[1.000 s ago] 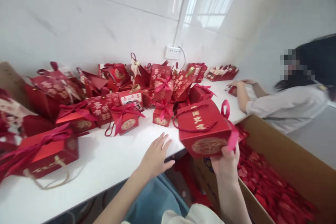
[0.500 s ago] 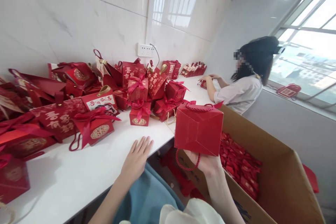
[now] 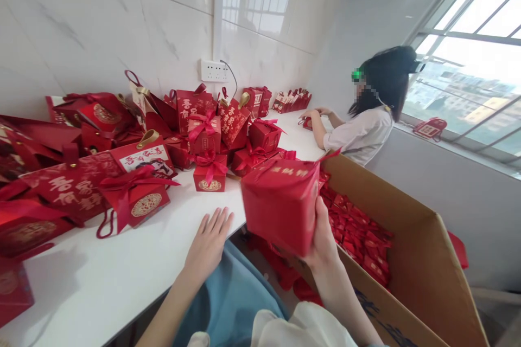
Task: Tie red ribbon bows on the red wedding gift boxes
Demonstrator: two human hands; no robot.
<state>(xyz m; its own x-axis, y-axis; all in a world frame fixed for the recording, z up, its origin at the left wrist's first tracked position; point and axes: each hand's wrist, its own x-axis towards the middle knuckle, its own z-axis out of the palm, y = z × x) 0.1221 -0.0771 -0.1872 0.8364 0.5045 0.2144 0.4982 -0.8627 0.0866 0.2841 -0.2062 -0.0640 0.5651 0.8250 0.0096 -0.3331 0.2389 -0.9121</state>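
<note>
My right hand point(image 3: 323, 236) holds up a red gift box point(image 3: 280, 203) from below and along its right side. The box is tilted and a little blurred, with gold characters on its top face and a ribbon end at the upper right. Flat on the front edge of the white table point(image 3: 134, 260) rests my left hand point(image 3: 209, 241), fingers stretched out and nothing in it. Beyond it stands a small red box with a bow point(image 3: 210, 173). A larger ribboned box with a round gold emblem point(image 3: 144, 203) lies further left.
Many red gift boxes point(image 3: 73, 184) crowd the table along the tiled wall. At right, a tall cardboard carton point(image 3: 431, 260) holds a heap of small red packets point(image 3: 358, 233). A co-worker point(image 3: 362, 130) sits at the table's far end, hands on a red item. A socket strip point(image 3: 214, 70) is on the wall.
The red box in my right hand has turned, now showing its lettered top and another side, and its cord handle no longer shows. My left hand stays on the table. The view has shifted slightly right.
</note>
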